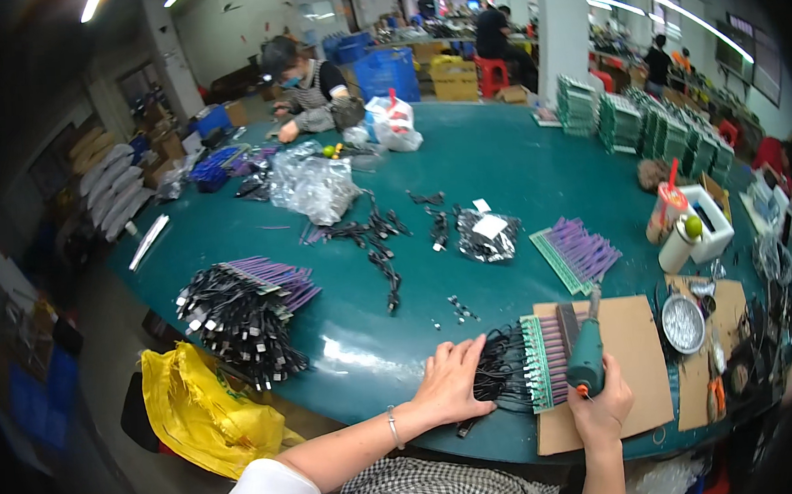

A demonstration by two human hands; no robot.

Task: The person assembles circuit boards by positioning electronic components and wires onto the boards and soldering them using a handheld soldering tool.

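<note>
Strip lights (pixel 664 12) ran along the ceiling of a workshop, where a pale pillar (pixel 563 29) rose beyond a broad green table (pixel 464 169). Across that table sat a co-worker (pixel 307 93), near a heap of clear plastic bags (pixel 314 184). At the far right edge stood stacks of green boards (pixel 663 127); closer in were a drink cup (pixel 665 212), a pale bottle (pixel 681 245) and a white box (pixel 711 225).

Near the front edge lay a sheet of cardboard (pixel 638 359), and on its left part rested a row of green circuit strips (pixel 537 361), with black cables (pixel 503 368) reaching leftward from it onto the table. The person's left hand (pixel 451 381) was spread at the outer side of these cables, thumb and fingers apart; whether it pinched any of them could not be told. The right hand (pixel 602 407) was curled around a green handheld tool (pixel 587 362), whose narrow end pointed away from the person, beside a dark block (pixel 568 327) lying across the strips.

Farther off to the left sat a big pile of black cables with pale plugs (pixel 245 322), above a yellow sack (pixel 196 408). A metal bowl (pixel 683 323) stood just right of the cardboard.
</note>
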